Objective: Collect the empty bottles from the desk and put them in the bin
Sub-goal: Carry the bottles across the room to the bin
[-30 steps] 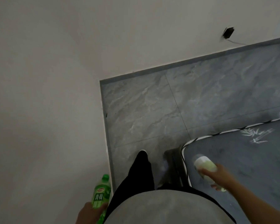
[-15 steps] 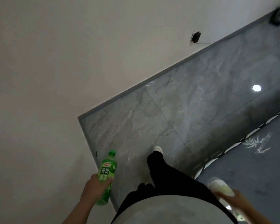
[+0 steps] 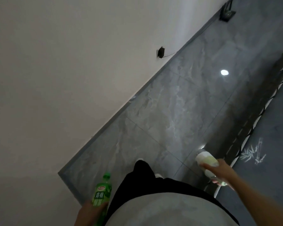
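Observation:
My left hand (image 3: 90,214) grips a green plastic bottle (image 3: 102,194) with a green cap and green label, held upright at the bottom left beside my body. My right hand (image 3: 220,171) holds a pale, whitish-yellow bottle (image 3: 206,160) by its lower part, its top pointing up and left over the floor tiles. Neither a desk nor a bin is in sight.
A white wall (image 3: 55,79) with a grey skirting runs diagonally on the left, with a dark socket (image 3: 160,52) and cable low on it. Grey marble floor tiles (image 3: 178,111) lie ahead. A dark rug (image 3: 260,160) with a striped border covers the right. A dark object (image 3: 227,11) stands far ahead.
The view has swung right along the wall as I walk. My left hand with the green bottle has dropped lower; my right hand with the pale bottle has risen and moved off the rug edge.

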Motion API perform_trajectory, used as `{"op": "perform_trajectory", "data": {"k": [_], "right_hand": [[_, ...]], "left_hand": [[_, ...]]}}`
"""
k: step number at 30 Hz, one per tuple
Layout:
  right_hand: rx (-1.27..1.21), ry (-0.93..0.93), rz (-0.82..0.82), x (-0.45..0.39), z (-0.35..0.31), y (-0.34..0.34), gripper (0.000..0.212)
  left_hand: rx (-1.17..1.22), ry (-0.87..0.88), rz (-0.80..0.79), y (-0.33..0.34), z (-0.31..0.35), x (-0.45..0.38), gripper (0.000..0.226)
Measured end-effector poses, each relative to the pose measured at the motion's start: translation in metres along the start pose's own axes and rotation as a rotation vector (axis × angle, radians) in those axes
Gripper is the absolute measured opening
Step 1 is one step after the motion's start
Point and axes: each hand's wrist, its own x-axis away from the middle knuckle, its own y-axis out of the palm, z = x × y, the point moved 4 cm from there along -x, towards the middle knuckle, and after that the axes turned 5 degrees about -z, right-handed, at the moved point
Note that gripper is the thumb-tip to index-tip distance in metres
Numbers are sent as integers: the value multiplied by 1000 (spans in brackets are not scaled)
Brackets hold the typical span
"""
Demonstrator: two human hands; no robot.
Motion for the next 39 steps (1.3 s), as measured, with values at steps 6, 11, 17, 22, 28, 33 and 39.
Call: {"op": "perform_trajectory", "data": {"k": [6,11,17,22,28,33,39], "right_hand": [[-100,110,74,-20,-26,1,75],[-209,249,104,-22,-16,8,75],[-414,429,119,-21,-1,3,82],[-539,492,112,-51,-23,-29,82],[-545,390,178,-110,-86,-129,76],[-566,298,218,-154,-152,-215,80],[-567,268,205,-212,-212,-289,77]], "left_hand": [[-219,229,-55,-50,115,-69,64],[-275,231,-159,-90,232,-97,31],[-468,429,-136,-83,390,-124,27],[-561,499,-148,-57,500,-144,38],[-622,413,-140,-23,581,-156,55],[-629,349,-162,-15,633,-160,62],[-658,280,-139,11,730,-177,57]]}}
